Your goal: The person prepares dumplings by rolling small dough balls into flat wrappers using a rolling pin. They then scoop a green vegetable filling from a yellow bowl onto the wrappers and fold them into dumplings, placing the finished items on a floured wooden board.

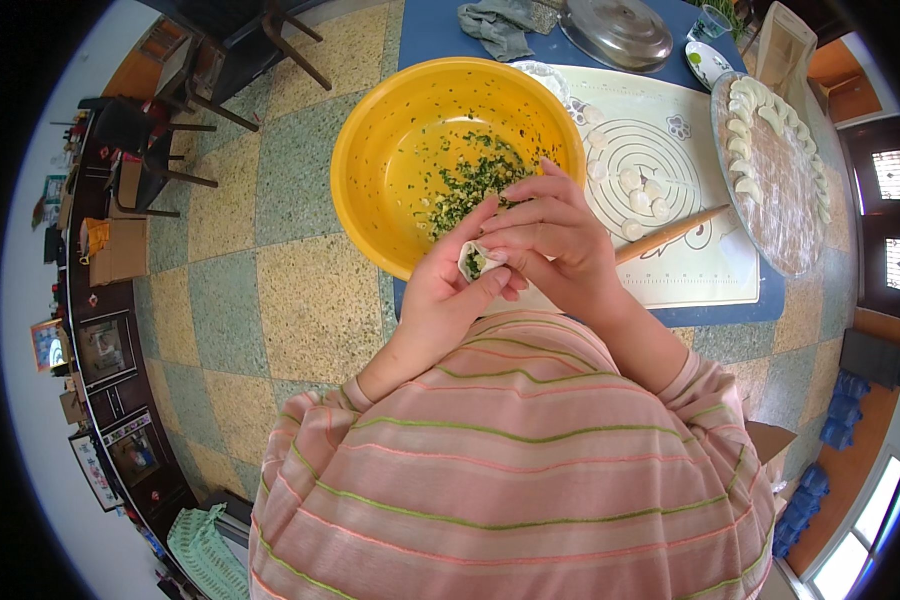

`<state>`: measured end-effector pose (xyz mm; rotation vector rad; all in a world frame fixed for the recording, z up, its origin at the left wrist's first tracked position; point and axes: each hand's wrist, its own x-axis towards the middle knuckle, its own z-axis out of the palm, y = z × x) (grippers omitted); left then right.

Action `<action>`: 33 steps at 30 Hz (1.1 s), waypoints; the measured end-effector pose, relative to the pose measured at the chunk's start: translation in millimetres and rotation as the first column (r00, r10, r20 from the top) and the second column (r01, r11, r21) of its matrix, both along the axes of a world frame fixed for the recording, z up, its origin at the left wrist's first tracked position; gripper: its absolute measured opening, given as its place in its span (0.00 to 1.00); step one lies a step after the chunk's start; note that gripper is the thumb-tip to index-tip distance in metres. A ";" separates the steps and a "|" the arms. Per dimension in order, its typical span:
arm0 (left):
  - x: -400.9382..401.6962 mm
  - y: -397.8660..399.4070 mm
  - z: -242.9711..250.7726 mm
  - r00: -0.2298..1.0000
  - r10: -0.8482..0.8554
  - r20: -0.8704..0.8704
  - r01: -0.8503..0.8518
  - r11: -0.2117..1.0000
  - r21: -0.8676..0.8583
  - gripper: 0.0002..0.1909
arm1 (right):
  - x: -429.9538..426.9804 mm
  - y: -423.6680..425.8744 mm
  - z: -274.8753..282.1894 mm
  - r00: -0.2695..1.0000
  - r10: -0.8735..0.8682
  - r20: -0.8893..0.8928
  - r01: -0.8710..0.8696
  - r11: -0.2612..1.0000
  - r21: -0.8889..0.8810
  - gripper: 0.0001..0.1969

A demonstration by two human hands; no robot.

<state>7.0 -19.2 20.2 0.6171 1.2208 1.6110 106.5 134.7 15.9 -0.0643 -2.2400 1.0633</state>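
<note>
Between my two hands is a partly folded dumpling (474, 262), its green filling showing at the side that gapes. My left hand (442, 289) cradles it, thumb along its lower edge. The fingertips of my right hand (562, 232) pinch the dough at its right side. Just beyond them stands a large yellow basin (379, 165) holding chopped green filling (480, 180) low in it. To the right lies a white pastry mat (720, 292) with several small dough pieces (630, 178) and a wooden rolling pin (671, 234).
A round floured board (776, 195) carries several finished dumplings (742, 146) along its rim at the right. Behind the basin are a grey cloth (495, 26), a metal lid (616, 30), a small plate (709, 64) and a clear cup (709, 24). Chairs (150, 142) stand at the left.
</note>
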 end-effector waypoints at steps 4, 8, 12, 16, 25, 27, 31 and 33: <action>-0.6 -1.6 -5.2 0.992 0.004 0.130 -0.004 1.000 0.002 0.31 | 0.1 -3.6 -4.8 0.998 -0.053 -0.035 0.055 0.997 0.047 0.13; -0.7 1.3 -0.9 0.928 0.099 0.359 -0.110 0.994 0.010 0.29 | -2.2 -7.8 -1.4 0.990 -0.124 -0.063 0.112 0.978 -0.176 0.15; -2.9 0.2 -2.1 0.839 0.059 0.541 -0.157 0.978 0.138 0.28 | 1.4 -3.9 -7.8 0.993 -0.113 -0.026 0.101 0.956 -0.277 0.16; -2.3 -0.8 -10.3 0.794 -0.020 0.608 -0.111 0.978 0.177 0.29 | -1.3 -6.2 -10.6 0.995 -0.097 -0.035 0.082 0.951 -0.299 0.14; 2.0 2.3 -10.2 0.864 -0.031 0.502 -0.103 0.966 0.238 0.30 | 7.3 -4.7 -10.1 0.983 -0.179 -0.029 0.174 0.977 -0.126 0.11; 3.9 3.8 -2.1 0.910 0.093 0.403 -0.155 0.980 0.124 0.28 | 7.9 -5.0 -8.4 0.986 -0.166 0.004 0.164 0.969 -0.184 0.12; 2.1 6.1 5.8 0.985 0.134 0.109 -0.140 0.989 0.051 0.25 | 9.3 -3.8 7.1 0.986 -0.163 0.025 0.165 0.975 -0.151 0.15; 0.6 4.5 -1.9 0.995 0.104 -0.009 -0.103 0.994 0.042 0.26 | 9.6 4.7 8.1 0.993 -0.082 0.081 0.080 0.996 0.035 0.17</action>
